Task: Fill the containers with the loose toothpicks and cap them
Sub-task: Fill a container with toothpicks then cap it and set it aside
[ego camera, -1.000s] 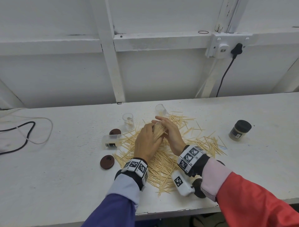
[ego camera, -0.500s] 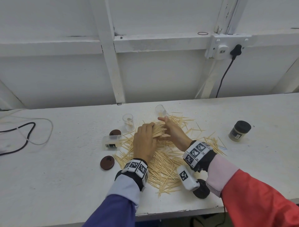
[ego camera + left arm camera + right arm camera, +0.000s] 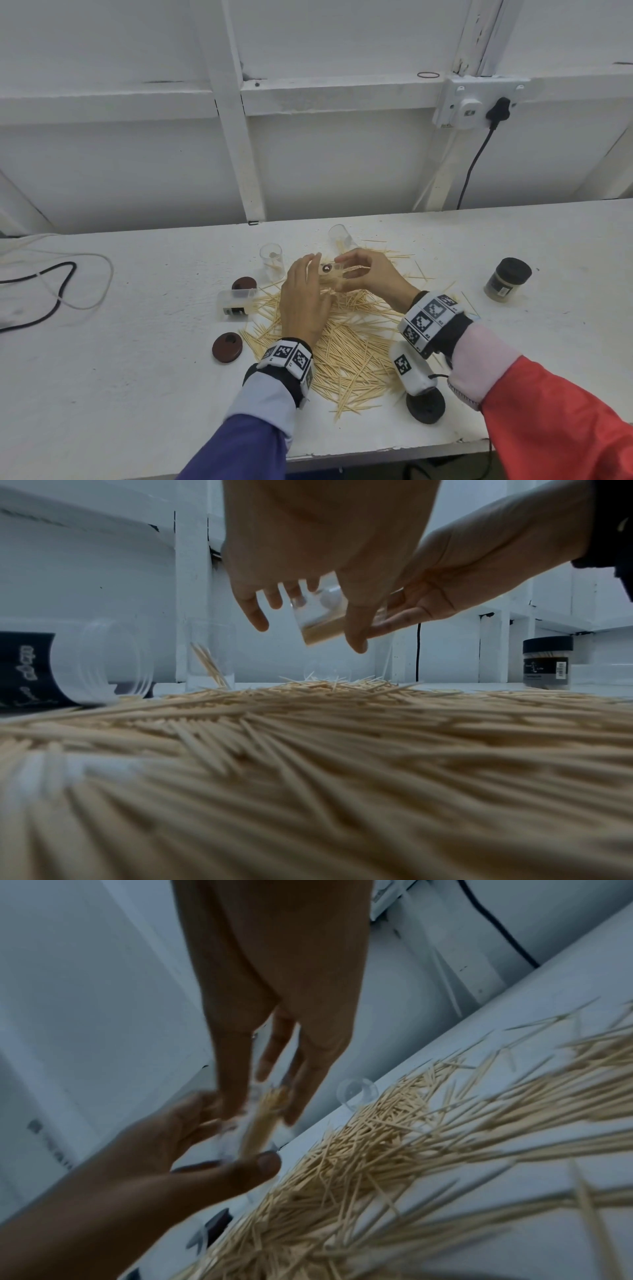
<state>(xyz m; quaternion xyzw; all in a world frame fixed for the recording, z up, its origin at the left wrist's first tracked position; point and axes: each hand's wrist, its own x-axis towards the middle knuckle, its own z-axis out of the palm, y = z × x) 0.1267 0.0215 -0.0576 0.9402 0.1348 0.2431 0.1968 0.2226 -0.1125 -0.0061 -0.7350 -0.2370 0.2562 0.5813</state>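
Nearest, a thick heap of loose toothpicks (image 3: 346, 342) spreads across the white surface (image 3: 137, 394), with a dark round cap (image 3: 425, 407) at its near right edge under the right wrist and a brown cap (image 3: 227, 347) at its near left edge. Above the far half of the heap, both hands meet around a small clear container (image 3: 320, 619) held tilted off the surface, with a layer of toothpicks lying along its lower side. The right hand (image 3: 371, 281) grips it, fingers on top and thumb underneath. The left hand (image 3: 303, 301) has its fingers spread and fairly straight at the container's end; whether they hold it or only touch it cannot be told, since the wrist views are blurred there. Left of the heap lies a clear container on its side (image 3: 236, 301) with a dark label, a second brown cap (image 3: 244, 284) just behind it. Further back stands an upright clear container (image 3: 272, 262) with a few toothpicks leaning inside, and another tipped clear container (image 3: 342, 236) rests at the heap's far edge. Well apart on the right stands a filled jar with a black cap (image 3: 507, 279). Cables (image 3: 61, 291) trail along the far left.
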